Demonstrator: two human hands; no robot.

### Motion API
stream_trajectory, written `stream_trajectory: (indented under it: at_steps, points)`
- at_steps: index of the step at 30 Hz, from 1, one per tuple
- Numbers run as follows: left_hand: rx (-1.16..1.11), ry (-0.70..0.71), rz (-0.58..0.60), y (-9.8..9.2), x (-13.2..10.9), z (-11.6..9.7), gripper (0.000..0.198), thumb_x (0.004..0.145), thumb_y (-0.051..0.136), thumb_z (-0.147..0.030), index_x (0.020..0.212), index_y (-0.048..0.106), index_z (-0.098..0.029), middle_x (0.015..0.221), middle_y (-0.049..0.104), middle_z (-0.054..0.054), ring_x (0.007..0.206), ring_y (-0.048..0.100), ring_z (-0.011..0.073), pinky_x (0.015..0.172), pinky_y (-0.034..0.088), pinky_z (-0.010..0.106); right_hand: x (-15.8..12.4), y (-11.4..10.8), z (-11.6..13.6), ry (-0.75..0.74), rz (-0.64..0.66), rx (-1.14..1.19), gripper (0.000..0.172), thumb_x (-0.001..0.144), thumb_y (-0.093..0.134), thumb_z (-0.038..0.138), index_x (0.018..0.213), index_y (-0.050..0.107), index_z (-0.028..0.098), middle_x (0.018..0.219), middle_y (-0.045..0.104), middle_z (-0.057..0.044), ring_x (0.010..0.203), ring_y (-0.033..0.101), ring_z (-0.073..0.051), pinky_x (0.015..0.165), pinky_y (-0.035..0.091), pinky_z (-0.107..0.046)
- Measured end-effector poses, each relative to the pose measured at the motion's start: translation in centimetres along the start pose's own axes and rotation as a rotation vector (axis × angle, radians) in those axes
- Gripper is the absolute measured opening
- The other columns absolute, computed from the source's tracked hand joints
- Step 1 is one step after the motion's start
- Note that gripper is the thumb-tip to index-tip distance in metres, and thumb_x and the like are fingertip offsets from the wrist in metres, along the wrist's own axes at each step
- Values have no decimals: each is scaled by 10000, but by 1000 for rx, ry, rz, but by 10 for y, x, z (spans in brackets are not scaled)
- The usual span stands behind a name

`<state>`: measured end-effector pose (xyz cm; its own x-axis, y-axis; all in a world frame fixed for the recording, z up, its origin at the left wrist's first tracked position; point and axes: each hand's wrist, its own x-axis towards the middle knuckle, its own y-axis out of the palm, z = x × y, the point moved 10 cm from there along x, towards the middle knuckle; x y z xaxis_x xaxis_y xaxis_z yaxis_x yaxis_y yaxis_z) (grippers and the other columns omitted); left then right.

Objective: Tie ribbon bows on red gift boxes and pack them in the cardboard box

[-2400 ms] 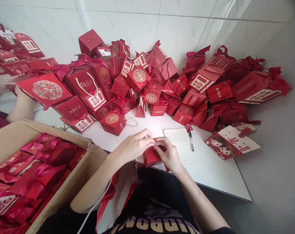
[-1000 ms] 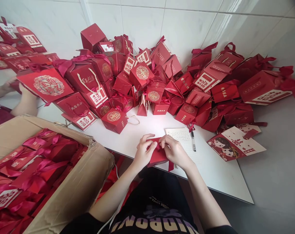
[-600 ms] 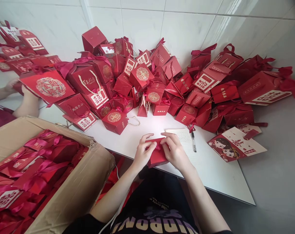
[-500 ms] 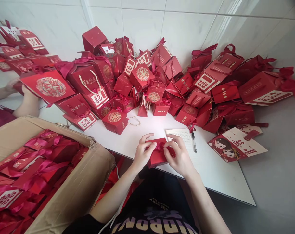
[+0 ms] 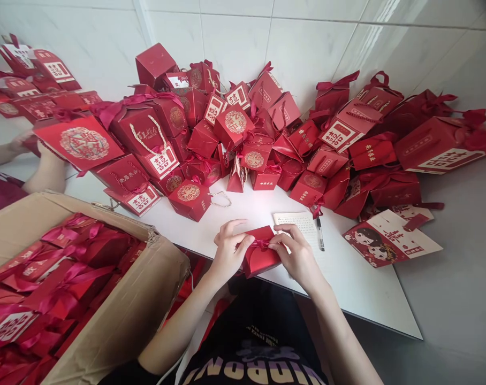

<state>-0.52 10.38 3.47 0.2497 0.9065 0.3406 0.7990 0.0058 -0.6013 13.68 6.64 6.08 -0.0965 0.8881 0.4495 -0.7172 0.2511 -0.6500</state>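
A small red gift box (image 5: 263,261) sits at the front edge of the white table, directly before me. Across its top runs a dark red ribbon (image 5: 262,244) with a knot or bow in the middle. My left hand (image 5: 232,247) pinches the ribbon on the left side of the knot, thumb against forefinger. On the other side, my right hand (image 5: 296,250) pinches the ribbon between thumb and fingers. The ribbon stretches between the two hands over the box. The ribbon's ends are hidden by my fingers.
Many red gift boxes (image 5: 234,122) are heaped along the tiled wall. A notebook (image 5: 299,219) and a pen (image 5: 320,235) lie to the right, near a printed card box (image 5: 387,238). At left stands a cardboard carton (image 5: 146,278) full of ribboned boxes; another person's hands (image 5: 46,152) are beyond it.
My hands have drawn apart, the left going further left, pulling the ribbon tauter and the bow smaller. More of the box's top shows.
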Motion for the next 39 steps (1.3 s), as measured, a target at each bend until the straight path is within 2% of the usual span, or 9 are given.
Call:
stream_trajectory:
  at_steps: [4,7,10,15,21,24,29,33,39]
  points:
    - [234,61,-86,-16,-8,-9,292,895,472,-313,720,685,-218,903,585,60,859,544,207,747,430,368,-4,-9,0,-11,1,-172,246,895,413,177,738,601,194,1006,522,-94,892,592,-218,790,502,-375]
    - [276,137,-120,-23,-14,-26,269,912,440,-302,798,655,-188,810,534,45,713,539,148,669,442,293,-7,-13,1,5,19,-290,228,900,415,196,765,599,188,943,541,-95,805,579,-217,738,492,-376]
    - [264,140,-65,-18,-19,-39,242,932,394,-282,820,580,-175,757,532,16,603,528,108,567,426,232,-9,-14,2,62,75,-270,169,901,459,273,821,578,182,829,569,-72,759,573,-211,695,482,-340]
    - [307,149,-40,-6,-25,-48,205,923,387,-238,742,471,-191,671,542,1,621,538,146,575,432,261,-15,-8,-11,269,124,-202,318,912,416,415,696,510,201,655,570,-31,615,541,-184,576,428,-294]
    - [167,162,-28,0,-29,-39,143,891,423,-183,751,447,-194,950,617,54,856,556,179,767,472,322,-23,6,-32,483,111,-18,374,830,504,528,629,485,213,498,463,35,455,434,-130,472,353,-251]
    - [120,139,7,1,-27,-33,165,881,435,-180,717,441,-198,1049,625,58,877,545,193,792,468,356,-22,11,-38,497,101,53,369,822,494,534,642,506,212,479,388,50,449,394,-124,460,329,-247]
    - [-3,63,31,0,-22,-13,192,883,430,-192,693,461,-195,1172,586,64,940,546,194,823,463,366,-23,21,-44,504,147,251,342,805,505,507,655,515,200,518,376,47,481,361,-113,467,315,-242]
    - [-140,-26,-49,-3,-24,5,175,889,443,-235,734,509,-187,1121,532,87,1042,537,191,818,478,314,-29,27,-51,587,170,426,362,793,511,537,657,474,204,525,369,58,415,305,-86,396,268,-229]
    - [-260,-166,-156,-4,-34,18,191,883,459,-264,723,519,-177,1070,506,86,1025,551,181,741,502,268,-32,34,-54,625,202,572,381,784,531,556,677,470,195,565,406,54,384,271,-60,345,236,-215]
